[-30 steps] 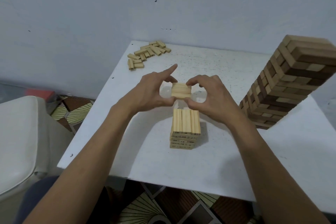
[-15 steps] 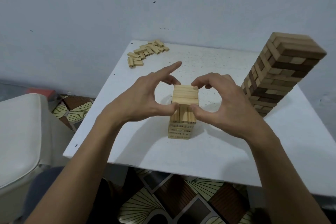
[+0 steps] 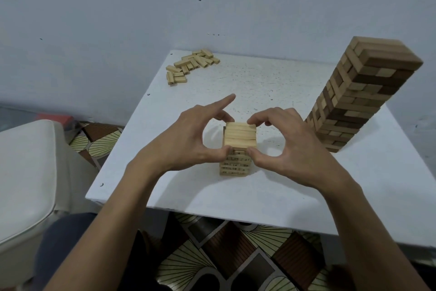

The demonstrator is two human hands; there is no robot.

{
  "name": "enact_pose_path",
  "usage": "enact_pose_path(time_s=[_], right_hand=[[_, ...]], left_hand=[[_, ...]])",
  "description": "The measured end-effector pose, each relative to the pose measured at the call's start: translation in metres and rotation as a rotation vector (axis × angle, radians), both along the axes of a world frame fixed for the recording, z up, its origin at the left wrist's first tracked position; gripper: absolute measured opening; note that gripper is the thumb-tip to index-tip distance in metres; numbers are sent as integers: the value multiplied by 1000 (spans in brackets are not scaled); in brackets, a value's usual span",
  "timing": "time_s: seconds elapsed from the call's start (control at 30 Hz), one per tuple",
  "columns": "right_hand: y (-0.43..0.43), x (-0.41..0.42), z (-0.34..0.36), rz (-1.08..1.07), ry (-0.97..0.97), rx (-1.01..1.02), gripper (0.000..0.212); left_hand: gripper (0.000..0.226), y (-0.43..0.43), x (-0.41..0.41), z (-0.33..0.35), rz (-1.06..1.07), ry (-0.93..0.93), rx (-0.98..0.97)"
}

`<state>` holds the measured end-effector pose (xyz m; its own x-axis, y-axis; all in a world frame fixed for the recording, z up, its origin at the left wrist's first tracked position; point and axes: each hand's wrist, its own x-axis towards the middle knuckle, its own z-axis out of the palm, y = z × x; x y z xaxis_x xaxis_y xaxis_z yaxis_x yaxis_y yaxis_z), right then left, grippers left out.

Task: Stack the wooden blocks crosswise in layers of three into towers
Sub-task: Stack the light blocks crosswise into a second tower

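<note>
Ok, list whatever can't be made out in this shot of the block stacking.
All head view:
- Small tower: layer count, upper sides covered by the left hand and right hand pinching the top layer.
- Printed marks on its block ends: too small and blurred to read.
- Loose blocks: exact count, far off and overlapping.
- Tall tower: far faces, hidden by its own bulk.
- Table: right edge, cut off by the frame.

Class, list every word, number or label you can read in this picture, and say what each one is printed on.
Nothing here can be read with certainty.
On the short tower: dark printed marks on the block sides, too blurred to read.
On the loose blocks at the far corner of the table: small dark marks on some ends, too small to read.
On the tall tower: no marks visible.
</note>
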<state>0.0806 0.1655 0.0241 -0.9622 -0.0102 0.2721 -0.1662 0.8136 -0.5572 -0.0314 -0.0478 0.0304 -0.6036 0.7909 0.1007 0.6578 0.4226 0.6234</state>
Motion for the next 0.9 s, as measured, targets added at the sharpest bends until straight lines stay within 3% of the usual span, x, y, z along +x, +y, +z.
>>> enact_pose_path(time_s=[0.37, 0.47, 0.63, 0.73, 0.9], right_hand=[[1, 1, -8, 2, 38, -59, 53], [-11, 4, -15, -91, 77, -258, 62], [-54, 13, -32, -206, 97, -718, 72], [-78, 14, -36, -251, 73, -865, 67], [-88, 12, -38, -254, 55, -911, 66]], left_hand=[[95, -3, -1, -7, -8, -55, 95], [87, -2, 8, -10, 65, -110, 217], [54, 30, 54, -33, 417, -284, 661], [58, 48, 77, -43, 526, -393, 716], [62, 57, 88, -52, 527, -439, 716]])
